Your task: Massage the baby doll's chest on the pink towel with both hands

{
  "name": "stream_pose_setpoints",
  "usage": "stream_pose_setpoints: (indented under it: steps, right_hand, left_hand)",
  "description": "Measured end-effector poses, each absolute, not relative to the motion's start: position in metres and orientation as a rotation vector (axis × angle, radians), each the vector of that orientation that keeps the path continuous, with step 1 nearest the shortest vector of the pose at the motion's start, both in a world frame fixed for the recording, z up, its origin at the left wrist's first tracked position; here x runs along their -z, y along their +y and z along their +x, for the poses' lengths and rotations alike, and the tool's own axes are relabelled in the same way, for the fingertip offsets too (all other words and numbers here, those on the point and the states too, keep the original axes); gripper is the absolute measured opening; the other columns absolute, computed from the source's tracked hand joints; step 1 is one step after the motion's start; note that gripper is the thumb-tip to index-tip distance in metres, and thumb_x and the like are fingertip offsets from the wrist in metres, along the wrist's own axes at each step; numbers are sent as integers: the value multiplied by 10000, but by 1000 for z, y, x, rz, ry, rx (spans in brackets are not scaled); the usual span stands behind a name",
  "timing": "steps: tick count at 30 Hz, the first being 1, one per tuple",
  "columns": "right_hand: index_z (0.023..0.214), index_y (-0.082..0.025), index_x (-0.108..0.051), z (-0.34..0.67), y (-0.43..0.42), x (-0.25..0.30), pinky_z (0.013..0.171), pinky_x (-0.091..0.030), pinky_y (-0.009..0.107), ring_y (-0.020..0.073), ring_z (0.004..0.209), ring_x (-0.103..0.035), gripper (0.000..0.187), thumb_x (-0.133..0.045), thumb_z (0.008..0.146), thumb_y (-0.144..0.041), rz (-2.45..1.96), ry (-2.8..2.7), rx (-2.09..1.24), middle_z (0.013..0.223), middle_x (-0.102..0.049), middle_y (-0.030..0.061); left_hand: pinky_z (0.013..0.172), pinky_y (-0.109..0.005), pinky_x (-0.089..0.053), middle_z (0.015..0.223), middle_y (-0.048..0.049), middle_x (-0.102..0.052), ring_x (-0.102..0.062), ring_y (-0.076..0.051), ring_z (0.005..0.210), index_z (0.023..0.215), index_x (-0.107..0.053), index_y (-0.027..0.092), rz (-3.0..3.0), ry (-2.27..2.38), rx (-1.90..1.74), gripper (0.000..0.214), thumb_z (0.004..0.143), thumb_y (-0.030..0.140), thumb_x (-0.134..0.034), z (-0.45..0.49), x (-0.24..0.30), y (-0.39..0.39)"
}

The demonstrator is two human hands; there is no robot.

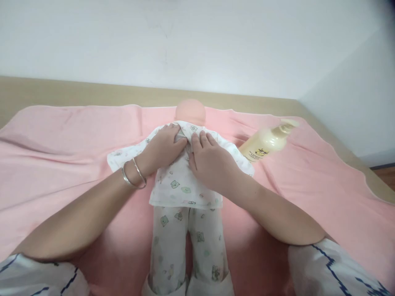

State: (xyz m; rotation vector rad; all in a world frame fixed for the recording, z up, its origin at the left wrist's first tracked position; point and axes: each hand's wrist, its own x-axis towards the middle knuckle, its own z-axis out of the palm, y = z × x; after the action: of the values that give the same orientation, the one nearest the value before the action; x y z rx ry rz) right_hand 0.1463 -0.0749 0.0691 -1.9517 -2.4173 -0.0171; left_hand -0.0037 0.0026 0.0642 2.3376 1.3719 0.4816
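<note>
Left of centre, the left hand [163, 149] curls at the collar of the shirt [185, 195]; whether it pinches cloth I cannot tell. Mid-frame, the shirt lies right under both hands, equally near, on a doll [190, 111] stretched lengthwise up the frame. The right hand [213, 165] rests flat, fingers extended. Pink blanket [55, 172] beneath; bottle [262, 144] right; pale wall [185, 49] above.

Soft, diffuse light, slight haze, shadows beside the doll [187, 193], faint glare on the bottle [262, 144], dark upper-right corner.
</note>
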Motion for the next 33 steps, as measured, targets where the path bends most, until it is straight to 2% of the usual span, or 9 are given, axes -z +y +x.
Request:
stream_pose_setpoints:
  steps: [3, 6, 11, 14, 17, 21, 25, 30, 33]
  right_hand:
    - [1612, 50, -396, 151, -74, -81, 1285, -386, 531, 376, 1588, -372, 604, -358, 1091, -255, -1925, -2421, -119, 1648, -426, 291]
    - [1550, -38, -494, 164, -60, -87, 1219, -464, 495, 335, 1534, -455, 538, -343, 1082, -258, -1812, -2394, -296, 1570, -547, 223]
    - [1223, -123, -660, 177, -33, -83, 1097, -541, 459, 307, 1265, -635, 384, -332, 1027, -148, -1810, -2292, -348, 1320, -679, 174]
    - [1342, -45, -616, 171, -34, -76, 1176, -482, 498, 337, 1377, -573, 443, -304, 1047, -154, -1852, -2303, -261, 1425, -630, 224]
    - [1571, 62, -416, 158, -52, -70, 1271, -382, 533, 384, 1557, -406, 560, -326, 1071, -174, -1889, -2376, -96, 1620, -454, 299]
    - [1624, 61, -366, 147, -73, -68, 1266, -396, 563, 431, 1584, -357, 615, -390, 1074, -216, -1849, -2453, 28, 1665, -369, 326]
    - [1607, 52, -405, 158, -56, -73, 1306, -351, 557, 376, 1597, -354, 618, -363, 1058, -228, -1803, -2416, -139, 1664, -411, 273]
    - [1607, 84, -376, 167, -34, -75, 1304, -353, 541, 383, 1594, -349, 635, -317, 1093, -283, -2039, -2225, -298, 1687, -380, 261]
    - [1618, 102, -346, 158, -50, -69, 1302, -332, 581, 419, 1577, -371, 641, -312, 1106, -283, -2036, -2281, -80, 1669, -376, 308]
  left_hand:
    - [1046, -545, -539, 1071, -158, -676, -627, -326, 1084, 914, -561, 192, 2434, 1322, -472, 207, 980, 286, -388, -6, -60, 6]
    - [1186, -631, -448, 1271, -211, -660, -559, -393, 1324, 1039, -643, 141, 2597, 1216, -483, 334, 1014, 280, -340, -7, -55, -7]
    - [1304, -615, -347, 1528, -182, -553, -416, -390, 1535, 1310, -624, 117, 2596, 1180, -497, 420, 1010, 248, -360, -9, -55, -29]
    - [1263, -578, -409, 1433, -167, -609, -504, -374, 1451, 1219, -646, 140, 2495, 1245, -459, 356, 983, 246, -402, -9, -61, -24]
    - [1077, -498, -544, 1166, -128, -680, -644, -309, 1158, 969, -617, 185, 2375, 1326, -418, 205, 968, 241, -420, -8, -66, -7]
    - [916, -439, -570, 961, -91, -671, -651, -257, 930, 833, -507, 223, 2304, 1363, -469, 236, 1001, 230, -341, -8, -62, 12]
    - [1029, -527, -551, 1062, -151, -678, -659, -316, 1082, 939, -586, 180, 2469, 1294, -492, 299, 1014, 231, -302, -10, -54, 5]
    - [1253, -599, -407, 1437, -170, -605, -499, -372, 1452, 1273, -627, 140, 2545, 1234, -545, 399, 1014, 268, -352, -8, -55, -19]
    - [1191, -550, -478, 1321, -152, -662, -587, -331, 1312, 1175, -651, 162, 2451, 1223, -553, 347, 987, 261, -377, -6, -58, -13]
